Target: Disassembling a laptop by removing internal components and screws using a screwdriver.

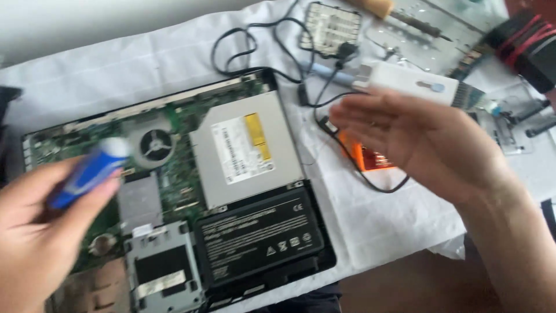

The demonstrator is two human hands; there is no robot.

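The left hand [29, 232] keeps a closed grip on a blue and white tube [90, 171], thumb and fingers pinching its lower end; the tube is blurred and tilts up to the right over the left part of the opened laptop [174, 191]. The right hand [417, 139] hangs flat with a released grip, fingers spread and pointing left, holding nothing, above the white cloth [370, 220] to the right of the laptop.

Between the two hands the laptop's insides lie unobstructed: the round fan [155, 145], the silver optical drive [246, 148], the black battery [260, 237] near the front edge and the metal drive cage [162, 269]. The laptop's near edge reaches the cloth's edge, with the brown desk [405, 284] bare beyond it at near right.

The right hand hides part of an orange object [370, 159] and a black cable [347, 156]. Far right, a white box [405, 81] and scattered parts are blurred and cut off by the frame.
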